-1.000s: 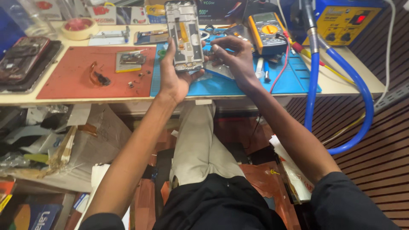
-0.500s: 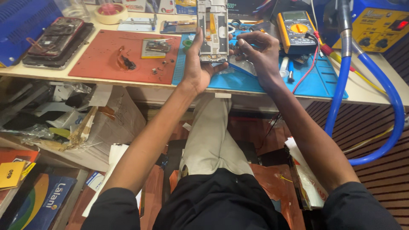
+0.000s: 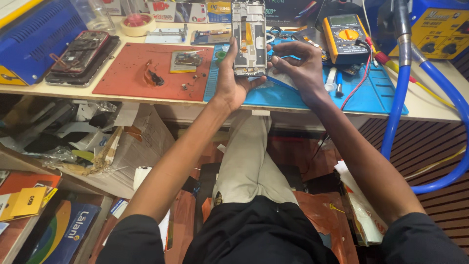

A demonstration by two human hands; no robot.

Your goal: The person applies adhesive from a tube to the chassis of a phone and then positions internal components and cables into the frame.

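My left hand (image 3: 233, 80) grips an opened phone frame (image 3: 248, 38), held upright over the blue work mat (image 3: 376, 93); its inner side shows a yellow strip and bare metal. My right hand (image 3: 299, 68) rests just right of the phone, fingers curled, fingertips touching its lower right edge and lying on a pale sheet on the mat. I cannot tell whether the right hand holds a tool.
A red mat (image 3: 132, 78) with small parts and a circuit board (image 3: 185, 61) lies to the left. Another dismantled phone (image 3: 80, 51) sits beside a blue box (image 3: 34, 39). A yellow multimeter (image 3: 344, 38), a blue hose (image 3: 439, 98) and a tape roll (image 3: 138, 23) stand around.
My view has shifted to the left, so the hands and phone now sit further right in it. Both hands keep the same hold around the phone.
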